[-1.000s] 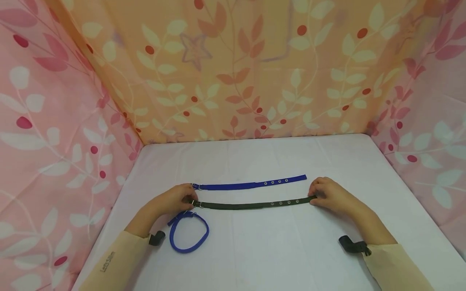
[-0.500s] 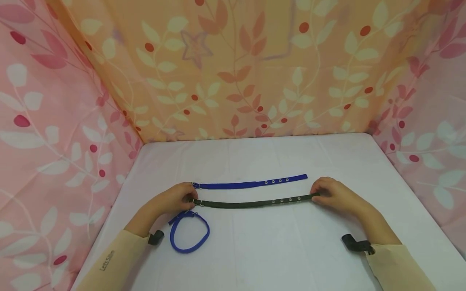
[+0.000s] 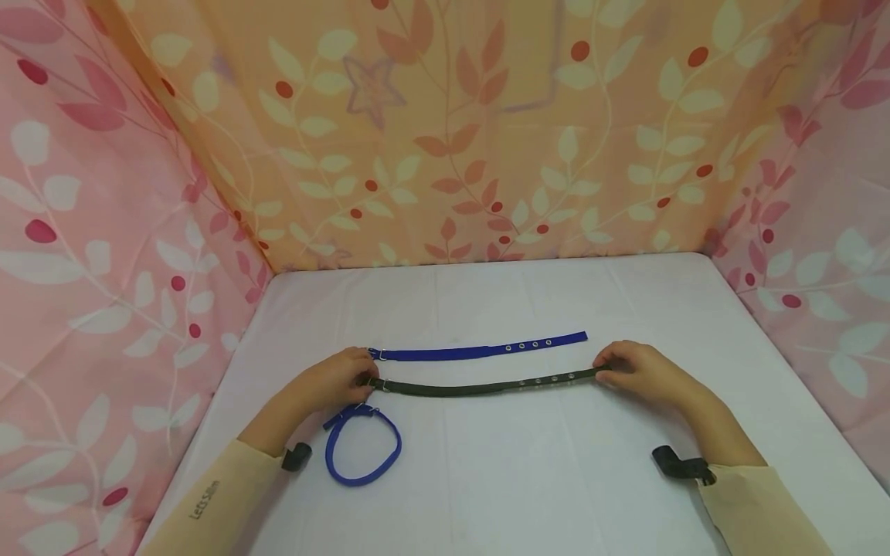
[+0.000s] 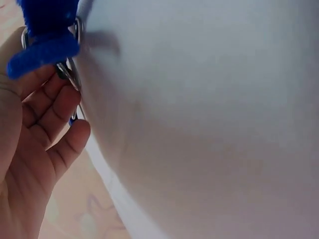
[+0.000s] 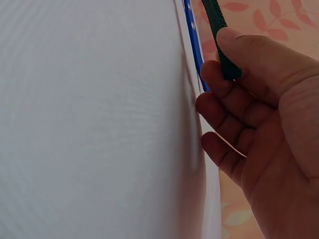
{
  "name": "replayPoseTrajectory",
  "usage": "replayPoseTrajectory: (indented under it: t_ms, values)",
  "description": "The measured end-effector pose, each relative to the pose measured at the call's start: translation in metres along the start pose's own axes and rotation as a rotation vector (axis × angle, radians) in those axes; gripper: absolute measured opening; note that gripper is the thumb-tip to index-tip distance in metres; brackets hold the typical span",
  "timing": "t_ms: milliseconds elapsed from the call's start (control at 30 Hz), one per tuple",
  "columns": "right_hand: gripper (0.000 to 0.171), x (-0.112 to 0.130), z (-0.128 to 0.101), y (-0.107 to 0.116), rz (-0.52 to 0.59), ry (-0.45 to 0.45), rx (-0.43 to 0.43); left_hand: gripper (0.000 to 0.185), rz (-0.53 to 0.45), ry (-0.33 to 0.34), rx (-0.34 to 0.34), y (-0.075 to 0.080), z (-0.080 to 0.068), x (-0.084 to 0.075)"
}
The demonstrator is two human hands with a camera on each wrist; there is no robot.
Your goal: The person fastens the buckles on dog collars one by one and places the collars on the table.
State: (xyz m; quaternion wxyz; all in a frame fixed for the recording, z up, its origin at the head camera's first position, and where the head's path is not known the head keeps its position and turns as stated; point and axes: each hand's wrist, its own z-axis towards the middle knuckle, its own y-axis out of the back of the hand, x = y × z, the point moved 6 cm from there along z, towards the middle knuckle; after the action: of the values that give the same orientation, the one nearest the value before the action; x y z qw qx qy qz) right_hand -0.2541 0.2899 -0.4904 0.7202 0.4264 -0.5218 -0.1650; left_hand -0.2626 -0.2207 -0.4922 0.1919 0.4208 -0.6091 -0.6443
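A dark green collar strap (image 3: 480, 386) stretches across the white table (image 3: 528, 479), slightly bowed. My left hand (image 3: 341, 378) pinches its buckle end and my right hand (image 3: 629, 369) pinches its holed tip. In the right wrist view the thumb presses the dark strap (image 5: 219, 35) against the curled fingers. A straight blue collar (image 3: 480, 351) lies just behind the dark one. A closed blue collar loop (image 3: 363, 454) lies in front of my left hand; its buckle end (image 4: 47, 42) shows above the fingers in the left wrist view.
Floral cloth walls (image 3: 473, 139) enclose the table on the left, back and right. Black wrist mounts (image 3: 677, 465) sit on both forearms. White tabletop extends in front of the collars and behind them to the back wall.
My right hand has lifted the tip of the dark strap a little, so the strap now sags in a shallow curve. The left hand and the blue collars have stayed put.
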Motion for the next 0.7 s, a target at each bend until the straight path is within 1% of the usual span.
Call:
replayPoseTrajectory:
  t_ms: [100, 167, 267, 367, 567, 700]
  values:
    - [0.013, 0.001, -0.001, 0.001, 0.054, -0.073, 0.017, 0.019, -0.071, 0.03, -0.009, 0.001, 0.0, 0.002]
    - [0.012, 0.002, -0.001, 0.002, 0.068, -0.107, 0.01, 0.019, -0.128, 0.048, -0.015, 0.002, 0.0, 0.004]
    - [0.011, 0.005, -0.001, 0.006, 0.061, -0.139, -0.02, 0.018, -0.213, 0.07, -0.019, 0.004, -0.003, 0.005]
    - [0.012, 0.007, -0.001, 0.011, 0.062, -0.147, -0.061, 0.017, -0.267, 0.092, -0.034, 0.005, -0.005, 0.007]
    - [0.018, 0.008, -0.002, 0.018, 0.142, -0.165, -0.109, 0.018, -0.3, 0.142, -0.087, 0.011, -0.013, 0.007]
    - [0.021, 0.009, -0.003, 0.02, 0.243, -0.176, -0.124, 0.019, -0.331, 0.158, -0.124, 0.017, -0.019, 0.005]
